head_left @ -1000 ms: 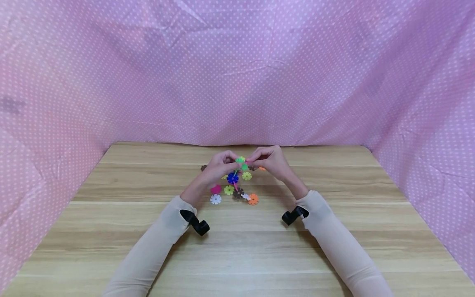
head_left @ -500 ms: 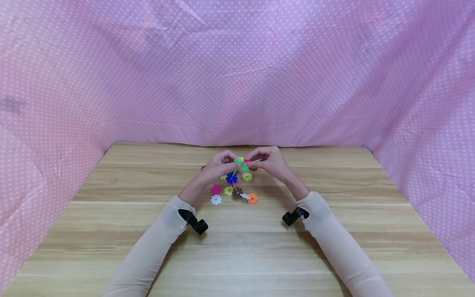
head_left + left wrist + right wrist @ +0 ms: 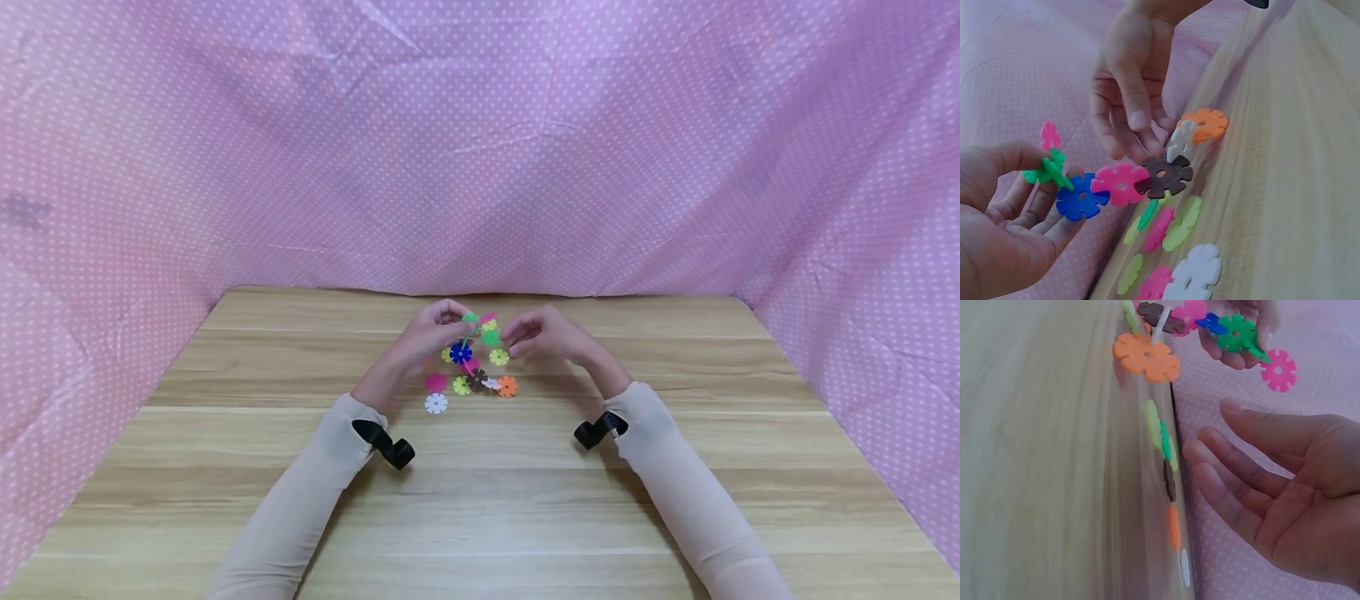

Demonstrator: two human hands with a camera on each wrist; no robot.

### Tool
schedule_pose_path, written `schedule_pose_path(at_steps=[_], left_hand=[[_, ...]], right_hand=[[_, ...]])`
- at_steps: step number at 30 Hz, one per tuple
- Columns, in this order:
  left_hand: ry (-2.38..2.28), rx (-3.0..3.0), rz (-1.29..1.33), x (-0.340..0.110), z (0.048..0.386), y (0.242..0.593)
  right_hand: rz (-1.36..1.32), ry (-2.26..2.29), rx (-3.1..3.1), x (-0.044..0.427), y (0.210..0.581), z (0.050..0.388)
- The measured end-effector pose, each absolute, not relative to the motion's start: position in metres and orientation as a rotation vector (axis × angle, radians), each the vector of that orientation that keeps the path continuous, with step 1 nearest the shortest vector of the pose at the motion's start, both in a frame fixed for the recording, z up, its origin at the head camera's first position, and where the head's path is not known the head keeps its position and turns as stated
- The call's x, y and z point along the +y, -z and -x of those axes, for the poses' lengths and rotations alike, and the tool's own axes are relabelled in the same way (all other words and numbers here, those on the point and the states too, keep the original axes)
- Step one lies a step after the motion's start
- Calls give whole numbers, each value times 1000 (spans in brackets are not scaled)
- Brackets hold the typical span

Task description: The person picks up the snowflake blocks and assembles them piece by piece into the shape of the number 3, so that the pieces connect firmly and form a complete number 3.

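Pinching a green disc (image 3: 1039, 175) in the fingers of the left hand (image 3: 1013, 234) to hold a chain of discs (image 3: 1110, 179) above the tabletop (image 3: 480, 500), after drawing the right hand (image 3: 1285, 487), with fingers loosely spread, off the pink end disc (image 3: 1279, 382), apparently now joined.

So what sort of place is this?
Probably a curtained-off filming corner: pink white-dotted cloth hangs behind and beside a pale wood-grain table, and small black cameras sit at both wrists.

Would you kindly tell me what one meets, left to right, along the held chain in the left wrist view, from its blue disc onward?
Blue disc, pink disc, brown disc, white disc, orange disc.
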State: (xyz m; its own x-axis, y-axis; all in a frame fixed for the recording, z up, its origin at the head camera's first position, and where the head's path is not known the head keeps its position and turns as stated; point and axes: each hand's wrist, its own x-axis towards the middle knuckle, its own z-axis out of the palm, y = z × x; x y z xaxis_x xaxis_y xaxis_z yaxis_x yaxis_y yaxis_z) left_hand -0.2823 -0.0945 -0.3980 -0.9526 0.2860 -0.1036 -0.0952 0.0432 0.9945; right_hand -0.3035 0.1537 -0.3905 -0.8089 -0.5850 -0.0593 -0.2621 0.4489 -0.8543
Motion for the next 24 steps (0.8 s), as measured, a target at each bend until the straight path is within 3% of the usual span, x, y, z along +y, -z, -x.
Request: schedule_pose_path(at_steps=[15,24], left_hand=[[-1902,2094,-277,-103,284,396],[-1867,2115,-295,-103,284,396]], right_hand=[[984,908,2430,139,400,313],[978,804,2461,135,401,310]])
